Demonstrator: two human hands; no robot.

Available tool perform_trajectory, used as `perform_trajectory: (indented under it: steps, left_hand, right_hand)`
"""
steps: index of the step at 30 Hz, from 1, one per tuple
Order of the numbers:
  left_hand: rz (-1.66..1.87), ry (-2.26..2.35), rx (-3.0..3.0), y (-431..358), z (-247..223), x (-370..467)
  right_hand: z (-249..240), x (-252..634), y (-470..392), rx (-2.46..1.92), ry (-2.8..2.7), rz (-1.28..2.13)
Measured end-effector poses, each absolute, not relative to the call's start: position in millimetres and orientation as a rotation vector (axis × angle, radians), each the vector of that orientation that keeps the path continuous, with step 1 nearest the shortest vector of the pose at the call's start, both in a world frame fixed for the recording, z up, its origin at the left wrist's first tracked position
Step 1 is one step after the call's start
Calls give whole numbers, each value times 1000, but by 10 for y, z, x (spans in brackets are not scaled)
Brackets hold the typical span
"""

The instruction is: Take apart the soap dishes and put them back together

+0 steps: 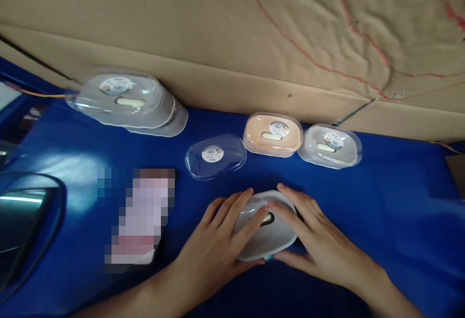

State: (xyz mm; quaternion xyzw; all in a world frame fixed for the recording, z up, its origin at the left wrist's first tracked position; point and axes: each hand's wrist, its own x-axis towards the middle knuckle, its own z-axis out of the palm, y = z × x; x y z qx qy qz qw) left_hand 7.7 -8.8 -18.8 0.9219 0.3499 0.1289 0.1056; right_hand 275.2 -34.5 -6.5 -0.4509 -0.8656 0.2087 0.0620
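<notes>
A grey oval plastic box (281,238) lies in front of me, with a dark slot and a cream pill-shaped piece (268,218) in its middle. My left hand (218,235) grips its left side, thumb below and fingers over the top. From the right, my right hand (312,230) holds the other end, its index finger reaching across the top and its thumb at the near edge. The two index fingertips nearly meet above the slot. Beyond my left hand, a clear oval plastic lid (227,155) with a round white label rests on the blue table.
A peach oval box (254,136) and another grey oval box (345,151) stand side by side at the back. Stacked grey boxes (156,107) are at the back left. A blurred-out phone (141,221) lies left, near a black cable (64,206). Brown cardboard (181,22) walls the rear.
</notes>
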Motion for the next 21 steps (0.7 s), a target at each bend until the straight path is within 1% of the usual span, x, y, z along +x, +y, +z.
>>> perform_trajectory:
  steps: [6, 14, 21]
  left_hand:
    - [302, 1033, 2719, -94, -159, 66]
    - [309, 1021, 2751, -70, -192, 56]
    - [323, 943, 2765, -21, -217, 49]
  right_hand:
    - [-120, 2750, -334, -1335, -2635, 538]
    - [-144, 2698, -326, -1303, -2658, 489]
    - [-111, 2699, -321, -1329, -2658, 557]
